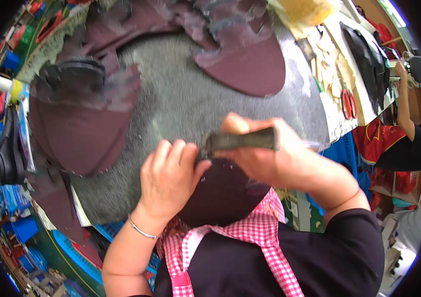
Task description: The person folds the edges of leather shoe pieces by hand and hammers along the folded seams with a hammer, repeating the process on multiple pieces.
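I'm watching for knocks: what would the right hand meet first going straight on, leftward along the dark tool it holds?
Probably the left hand, whose thumb lies close to the left end of the dark tool; depth is unclear, so the right hand might pass over it.

Use the bar-shaped tool (242, 140) as the reference. Beyond it, a broad passage opens over the grey tabletop (168, 94), narrowing toward the far side, where overlapping maroon pieces (143, 20) close it off. Well left of the tool, a maroon stack (87, 136) with a dark, curved item on top bars the way. Immediately left, the left grip (168, 168) blocks entry; farther left, a gap runs between that grip and the stack. Beyond and slightly right, a rounded maroon piece (250, 67) obstructs; between it and the tool, a lane leads rightward. Immediately right, the right grip (270, 153) encloses the tool. On the near side, a dark panel (220, 193) obstructs. Well right of the tool, scissors (349, 103) lie beyond the tabletop edge.
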The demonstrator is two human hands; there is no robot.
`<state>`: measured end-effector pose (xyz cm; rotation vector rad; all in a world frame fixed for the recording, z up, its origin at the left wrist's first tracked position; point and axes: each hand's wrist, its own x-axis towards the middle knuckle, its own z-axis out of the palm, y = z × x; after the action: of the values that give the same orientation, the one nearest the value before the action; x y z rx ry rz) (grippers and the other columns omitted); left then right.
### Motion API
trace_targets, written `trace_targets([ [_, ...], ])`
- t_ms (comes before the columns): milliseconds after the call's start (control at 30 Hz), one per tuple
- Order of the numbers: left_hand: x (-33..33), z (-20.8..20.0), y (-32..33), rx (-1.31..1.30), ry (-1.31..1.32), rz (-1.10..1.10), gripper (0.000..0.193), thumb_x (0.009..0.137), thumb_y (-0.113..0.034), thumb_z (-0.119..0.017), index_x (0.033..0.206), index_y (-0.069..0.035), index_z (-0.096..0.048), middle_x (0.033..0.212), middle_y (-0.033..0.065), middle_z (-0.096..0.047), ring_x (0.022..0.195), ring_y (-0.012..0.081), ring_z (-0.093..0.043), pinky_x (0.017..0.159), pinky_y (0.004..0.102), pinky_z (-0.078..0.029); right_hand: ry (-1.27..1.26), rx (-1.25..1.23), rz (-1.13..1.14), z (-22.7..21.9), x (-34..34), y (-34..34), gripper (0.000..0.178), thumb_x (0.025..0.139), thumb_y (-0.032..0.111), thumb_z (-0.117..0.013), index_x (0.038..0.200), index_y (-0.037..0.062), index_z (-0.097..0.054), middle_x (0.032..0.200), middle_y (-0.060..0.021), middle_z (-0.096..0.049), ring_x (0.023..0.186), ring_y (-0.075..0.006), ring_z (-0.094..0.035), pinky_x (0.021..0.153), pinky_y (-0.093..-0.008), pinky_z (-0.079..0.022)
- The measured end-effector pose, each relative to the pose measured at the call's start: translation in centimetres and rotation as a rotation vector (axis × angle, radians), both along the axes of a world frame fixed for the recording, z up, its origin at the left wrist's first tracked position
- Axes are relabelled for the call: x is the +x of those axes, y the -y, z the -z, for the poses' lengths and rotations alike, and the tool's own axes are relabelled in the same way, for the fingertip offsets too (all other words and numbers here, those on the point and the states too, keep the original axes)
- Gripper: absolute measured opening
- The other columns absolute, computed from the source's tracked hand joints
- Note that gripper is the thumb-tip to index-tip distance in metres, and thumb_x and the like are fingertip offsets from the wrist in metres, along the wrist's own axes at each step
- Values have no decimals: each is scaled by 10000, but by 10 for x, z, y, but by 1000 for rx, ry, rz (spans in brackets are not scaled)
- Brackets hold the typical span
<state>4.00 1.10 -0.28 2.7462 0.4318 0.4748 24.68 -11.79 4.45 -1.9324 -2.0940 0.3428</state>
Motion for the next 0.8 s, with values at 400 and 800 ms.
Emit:
trace_targets([
  [400,-63,-147,-144,137,15,-277,518,941,-290,-875,655,-29,-530,665,105,-512,653,316,-481,627,462,-376,-112,416,588,-27,189,-124,383,887,301,-875,971,-46,-736,914,-246,-763,899,-402,-773,824,-484,-595],
  [800,156,-28,-56,-173,300,96,419,932,-81,-783,1333,-5,-688,1376,192,-706,1346,418,-619,1141,527,-497,228,146,283,-7,263,-291,513,864,179,-833,1294,-62,-689,1371,-319,-699,1244,-446,-719,1039,-492,-595],
])
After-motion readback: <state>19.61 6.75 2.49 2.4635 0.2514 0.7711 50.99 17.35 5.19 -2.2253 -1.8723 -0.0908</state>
